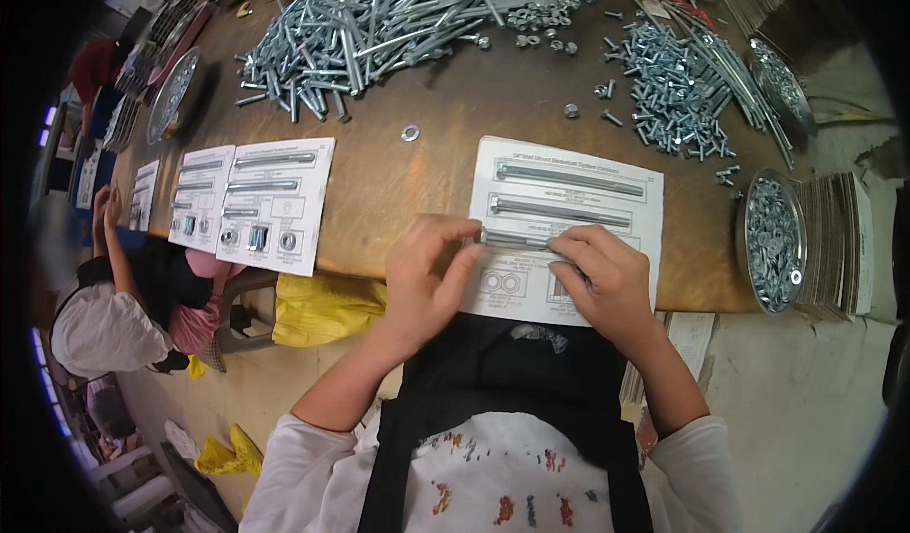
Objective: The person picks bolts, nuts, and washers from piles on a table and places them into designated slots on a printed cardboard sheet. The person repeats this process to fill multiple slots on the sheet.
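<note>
A printed card [566, 159] lies in front of me on the table, with drawings of hardware on it. Two long bolts [569, 179] rest on its upper outlines, one below the other. A shorter bolt [517, 240] lies across the card beneath them, between my hands. The fingertips and thumb of my left hand [424, 272] close at its head end. My right hand [607, 272] pinches the other end with thumb and fingers, covering part of the card's lower right. Outlined nuts drawn on the card show between my hands.
Large bolts [351, 40] are heaped at the back, with nuts [545, 17] beside them. Small bolts [668, 88] and long rods [735, 69] lie at right, near a metal bowl of washers [773, 239]. Filled cards [275, 206] stand left, where another person [114, 320] sits. One washer [409, 133] lies alone.
</note>
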{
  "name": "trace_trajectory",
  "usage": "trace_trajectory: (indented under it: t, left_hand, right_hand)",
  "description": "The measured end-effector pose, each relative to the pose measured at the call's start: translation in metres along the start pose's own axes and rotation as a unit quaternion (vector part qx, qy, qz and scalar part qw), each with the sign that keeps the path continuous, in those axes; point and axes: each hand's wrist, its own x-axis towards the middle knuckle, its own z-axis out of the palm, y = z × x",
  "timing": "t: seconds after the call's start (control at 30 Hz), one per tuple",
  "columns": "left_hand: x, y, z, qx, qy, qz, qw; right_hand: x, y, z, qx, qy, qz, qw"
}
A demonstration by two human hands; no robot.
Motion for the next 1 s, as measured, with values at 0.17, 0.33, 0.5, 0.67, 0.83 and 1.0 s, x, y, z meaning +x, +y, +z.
trace_trajectory:
  t: [0.17,0.33,0.5,0.67,0.83,1.0]
  left_hand:
    - [-0.001,-0.010,-0.003,0.060,-0.032,0.021,0.998]
    - [0.005,-0.005,-0.005,0.111,-0.062,0.040,0.991]
    - [0.013,-0.024,-0.011,-0.050,-0.077,-0.055,0.994]
    - [0.118,-0.013,0.016,0.020,-0.115,-0.005,0.993]
    - [0.195,-0.050,0.102,0.195,-0.151,0.098,0.964]
    - [0.191,-0.029,0.079,0.109,-0.152,0.108,0.976]
  right_hand:
    - [0.005,-0.006,0.007,-0.003,-0.013,0.023,1.000]
    - [0.002,0.000,0.007,-0.001,-0.004,0.018,1.000]
    - [0.019,-0.005,-0.021,0.110,-0.058,0.120,0.985]
    - [0.090,0.088,-0.035,-0.120,0.070,0.053,0.989]
    - [0.144,0.144,0.004,-0.308,-0.003,0.045,0.950]
    - [0.131,0.127,-0.008,-0.192,0.036,0.056,0.979]
